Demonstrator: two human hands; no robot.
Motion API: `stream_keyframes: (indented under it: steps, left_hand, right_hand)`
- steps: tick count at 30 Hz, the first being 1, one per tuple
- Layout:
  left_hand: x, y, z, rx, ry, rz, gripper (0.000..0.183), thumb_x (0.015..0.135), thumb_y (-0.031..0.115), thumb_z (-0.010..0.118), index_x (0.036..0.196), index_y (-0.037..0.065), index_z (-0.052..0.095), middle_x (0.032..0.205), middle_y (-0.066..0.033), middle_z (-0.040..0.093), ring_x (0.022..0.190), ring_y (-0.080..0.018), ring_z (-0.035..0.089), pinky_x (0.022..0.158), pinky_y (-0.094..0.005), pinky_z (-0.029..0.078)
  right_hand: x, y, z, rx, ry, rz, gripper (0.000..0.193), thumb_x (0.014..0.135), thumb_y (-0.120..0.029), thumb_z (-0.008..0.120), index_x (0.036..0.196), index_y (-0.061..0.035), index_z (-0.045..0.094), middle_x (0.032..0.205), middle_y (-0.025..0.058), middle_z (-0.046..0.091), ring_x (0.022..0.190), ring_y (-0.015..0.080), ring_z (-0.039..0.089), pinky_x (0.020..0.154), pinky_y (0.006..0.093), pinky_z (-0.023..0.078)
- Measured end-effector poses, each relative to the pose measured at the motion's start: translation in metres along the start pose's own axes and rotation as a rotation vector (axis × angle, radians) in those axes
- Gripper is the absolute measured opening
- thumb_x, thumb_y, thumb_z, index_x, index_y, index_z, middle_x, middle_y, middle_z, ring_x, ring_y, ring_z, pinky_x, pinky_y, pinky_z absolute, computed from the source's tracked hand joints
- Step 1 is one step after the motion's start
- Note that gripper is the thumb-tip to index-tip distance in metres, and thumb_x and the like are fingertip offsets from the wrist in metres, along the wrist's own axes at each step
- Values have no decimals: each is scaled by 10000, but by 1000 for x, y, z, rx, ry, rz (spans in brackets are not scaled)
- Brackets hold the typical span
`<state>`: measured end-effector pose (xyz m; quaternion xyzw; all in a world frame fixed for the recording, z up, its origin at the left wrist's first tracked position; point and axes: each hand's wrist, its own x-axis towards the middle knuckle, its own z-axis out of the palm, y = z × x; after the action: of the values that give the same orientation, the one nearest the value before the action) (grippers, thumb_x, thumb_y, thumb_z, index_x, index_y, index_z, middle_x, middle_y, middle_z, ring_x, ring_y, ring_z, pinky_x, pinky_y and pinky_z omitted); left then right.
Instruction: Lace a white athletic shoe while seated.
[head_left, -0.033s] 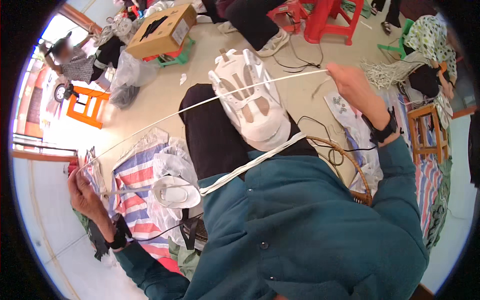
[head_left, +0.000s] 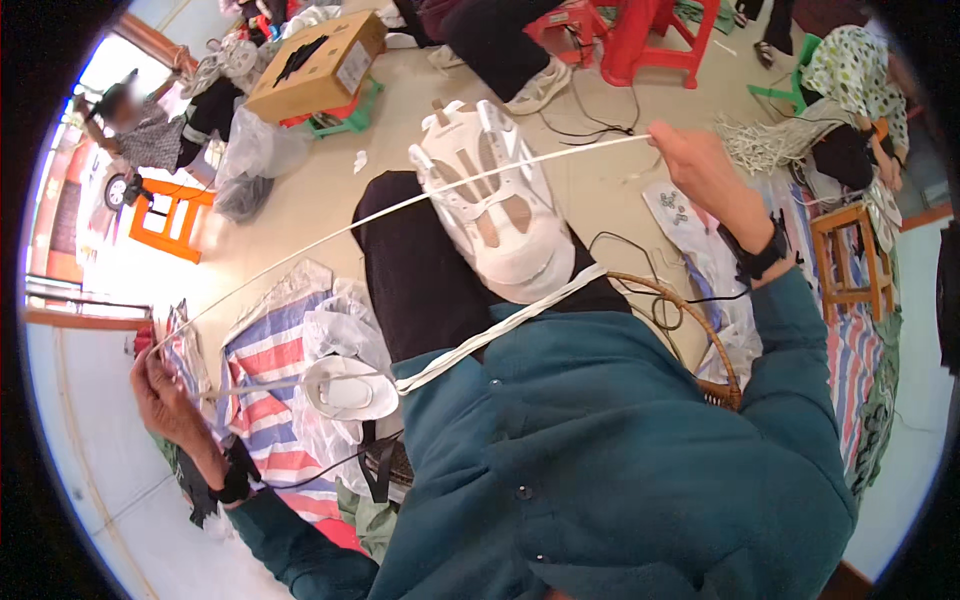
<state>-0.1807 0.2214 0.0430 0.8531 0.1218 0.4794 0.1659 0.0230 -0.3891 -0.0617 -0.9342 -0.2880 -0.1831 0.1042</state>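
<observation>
A long white shoelace [head_left: 400,203] is pulled taut across in front of me. Its right end is pinched in my right hand [head_left: 705,182], raised at the right. At the far left, my left hand [head_left: 172,402] has its fingers closed on the lace, and another pale strand trails from it toward my lap. Behind the stretched lace, a white and beige sneaker [head_left: 515,235] rests on my thighs, toe toward me, with no lace seen through its upper. Several more white laces [head_left: 500,328] lie bundled across my lap.
Left of my knee, a white shoe-like piece [head_left: 350,388] lies on clear plastic over a striped sheet [head_left: 265,352]. A wicker basket rim [head_left: 722,340] is by my right thigh. Ahead are a cardboard box [head_left: 315,65], red stools [head_left: 655,40] and seated people; white cords [head_left: 765,145] hang at right.
The whole view has shifted very slightly. Both hands keep the shoelace stretched, and the sneaker stays on my lap.
</observation>
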Motion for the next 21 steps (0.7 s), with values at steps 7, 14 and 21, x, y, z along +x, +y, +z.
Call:
stream_keyframes:
  steps: [7,14,21]
  left_hand:
    - [4,-56,-26,83,13,-222,204,991,157,543,1049,1,660,738,32,505,649,-53,435,565,-203,367]
    - [12,-57,-36,-57,113,-291,221,988,175,559,1068,-4,660,749,30,514,652,-29,431,541,-170,320]
    - [31,-25,-64,-404,126,-392,216,994,132,537,1123,0,650,772,31,516,631,6,406,518,-134,262]
  right_hand:
    - [-3,34,21,209,181,115,89,939,-138,492,938,-61,538,674,199,583,665,429,590,571,516,439]
    - [-9,51,43,200,222,279,129,951,-149,484,961,-62,579,702,185,604,684,384,613,587,463,445]
    - [-8,49,50,464,183,478,133,925,-73,528,1017,-25,612,685,61,599,634,138,588,589,277,462]
